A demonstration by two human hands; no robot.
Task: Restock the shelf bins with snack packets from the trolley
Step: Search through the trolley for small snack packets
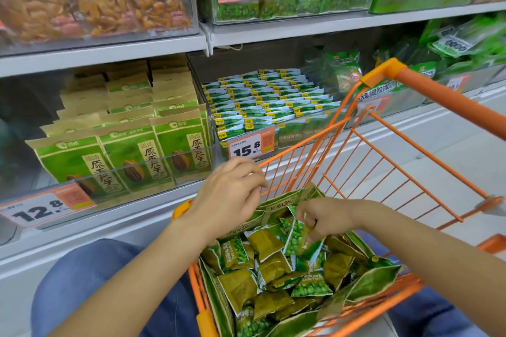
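Both hands are down in the orange trolley (pixel 364 142). Right hand (pixel 325 217) has its fingers pinched on a green pea packet (pixel 295 236), standing roughly upright. Left hand (pixel 232 194) hovers loosely curled, holding nothing. The half-full pea bin (pixel 262 107) sits just beyond the trolley, up and left of the packet.

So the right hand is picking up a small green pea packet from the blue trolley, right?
Not quite: the trolley is orange, not blue, as the head view shows. The rest holds: the right hand pinches a small green pea packet over the pile inside.
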